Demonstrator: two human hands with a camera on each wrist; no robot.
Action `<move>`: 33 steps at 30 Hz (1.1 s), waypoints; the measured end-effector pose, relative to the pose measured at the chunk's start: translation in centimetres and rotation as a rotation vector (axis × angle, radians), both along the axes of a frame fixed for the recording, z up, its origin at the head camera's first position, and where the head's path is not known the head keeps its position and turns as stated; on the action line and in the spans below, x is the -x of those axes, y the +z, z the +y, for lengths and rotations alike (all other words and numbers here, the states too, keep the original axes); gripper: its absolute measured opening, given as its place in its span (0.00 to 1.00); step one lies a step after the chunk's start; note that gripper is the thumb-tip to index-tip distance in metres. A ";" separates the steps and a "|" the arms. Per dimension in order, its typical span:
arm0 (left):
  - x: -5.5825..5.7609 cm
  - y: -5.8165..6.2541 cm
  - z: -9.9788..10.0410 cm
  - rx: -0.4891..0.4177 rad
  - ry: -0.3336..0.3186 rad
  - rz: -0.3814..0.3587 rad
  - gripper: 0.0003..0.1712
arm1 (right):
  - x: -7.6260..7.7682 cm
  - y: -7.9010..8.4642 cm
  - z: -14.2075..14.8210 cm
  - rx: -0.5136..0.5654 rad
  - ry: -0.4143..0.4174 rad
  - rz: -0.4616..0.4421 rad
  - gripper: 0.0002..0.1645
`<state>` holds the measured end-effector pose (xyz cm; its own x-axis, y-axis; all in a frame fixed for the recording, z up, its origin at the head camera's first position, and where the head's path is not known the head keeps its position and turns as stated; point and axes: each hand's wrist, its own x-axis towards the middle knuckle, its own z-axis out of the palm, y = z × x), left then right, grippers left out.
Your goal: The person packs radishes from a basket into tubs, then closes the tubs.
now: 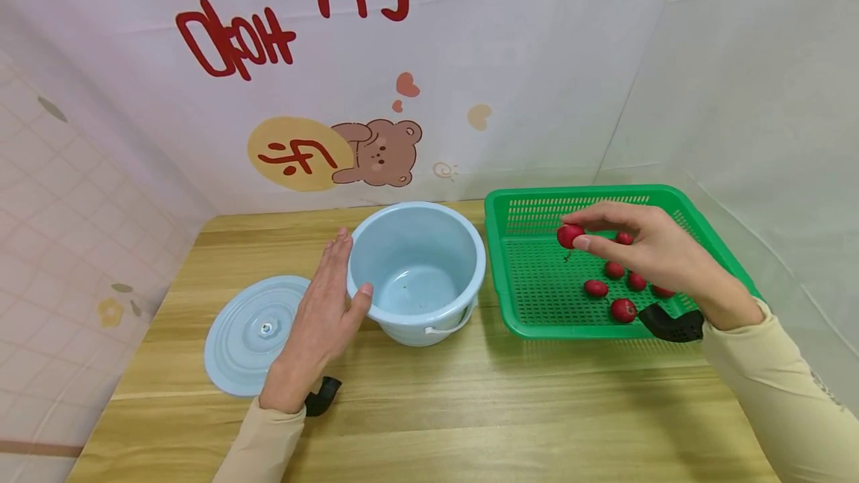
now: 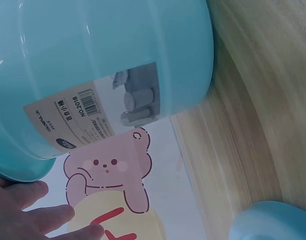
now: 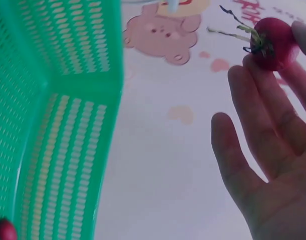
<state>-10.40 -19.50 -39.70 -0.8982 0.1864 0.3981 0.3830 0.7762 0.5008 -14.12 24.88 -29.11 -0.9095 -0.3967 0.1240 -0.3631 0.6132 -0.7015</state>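
Observation:
A red radish (image 1: 570, 235) with thin stem stubs is pinched between the thumb and fingers of my right hand (image 1: 644, 244), held above the green basket (image 1: 537, 330). In the right wrist view the same radish (image 3: 274, 44) shows its stalks pointing away from the palm. Several more radishes (image 1: 622, 310) lie on the basket's bottom. My left hand (image 1: 325, 311) rests against the left side of a light blue bucket (image 1: 423, 285), fingers straight, thumb at the rim. Inside, the bucket holds only tiny specks. In the left wrist view the fingers (image 2: 47, 217) appear beside its rim.
A round blue lid (image 1: 235, 341) lies flat on the wooden table (image 1: 470, 408), left of the bucket and partly behind my left hand. The bucket's white handle (image 1: 452, 326) hangs at its front. A printed wall covering (image 1: 537, 95) stands behind the table.

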 end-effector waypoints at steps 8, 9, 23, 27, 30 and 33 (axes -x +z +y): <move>-0.1 -0.1 0.0 -0.009 0.000 0.010 0.43 | -0.6 -0.1 -2.8 0.054 0.021 0.181 0.21; -0.1 -0.1 0.0 -0.008 -0.001 0.010 0.43 | -0.7 -0.1 -3.2 0.065 0.022 0.200 0.21; -0.1 -0.1 0.0 -0.003 -0.001 -0.008 0.43 | -1.1 -1.4 -8.0 0.241 0.099 0.294 0.23; -0.2 -0.1 0.0 -0.003 0.000 -0.020 0.43 | -0.9 -2.1 -9.5 0.277 0.133 0.322 0.22; -0.2 0.0 0.0 -0.004 0.001 -0.019 0.43 | -0.9 -2.5 -10.8 0.296 0.151 0.329 0.22; -0.2 0.0 0.1 -0.006 0.003 -0.021 0.43 | -1.0 -2.9 -12.0 0.312 0.159 0.337 0.22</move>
